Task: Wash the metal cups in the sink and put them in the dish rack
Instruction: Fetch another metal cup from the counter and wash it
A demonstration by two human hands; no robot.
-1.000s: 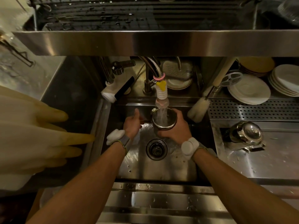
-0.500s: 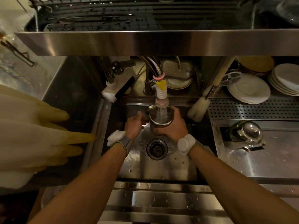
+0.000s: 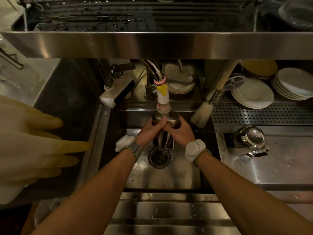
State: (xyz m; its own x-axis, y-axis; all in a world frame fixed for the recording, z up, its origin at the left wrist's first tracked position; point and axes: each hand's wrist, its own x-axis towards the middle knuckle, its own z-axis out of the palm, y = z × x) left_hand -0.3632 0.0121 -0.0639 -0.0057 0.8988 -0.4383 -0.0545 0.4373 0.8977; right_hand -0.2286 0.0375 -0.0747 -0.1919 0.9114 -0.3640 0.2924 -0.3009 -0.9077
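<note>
Metal cup point(image 3: 172, 122): held under the tap nozzle point(image 3: 163, 107), over the back half of the sink point(image 3: 186, 180), above the drain point(image 3: 159, 155); it seems tipped, with water running off it, though the hands hide most of it.
Right hand point(image 3: 180, 131): wrapped around the cup's right side, fingers closed on the wall.
Left hand point(image 3: 149, 131): pressed against the cup's left side, thumb up near the rim; whether it grips or only rubs the metal I cannot tell.
Step in hand: rinsing the cup under the running water, by my reading.
Second cup point(image 3: 249, 138): a metal cup lying on its side on the counter right of the sink, near the sink's right edge, not yet in the rack.
Dish rack point(image 3: 135, 16): on the shelf above the sink, at the top edge of the view, with wet bars.
Next move calls for: clearing the water, tipping the cup to drain, then lifting it past the shelf's front lip point(image 3: 152, 44) into the rack, probably mouth down.
</note>
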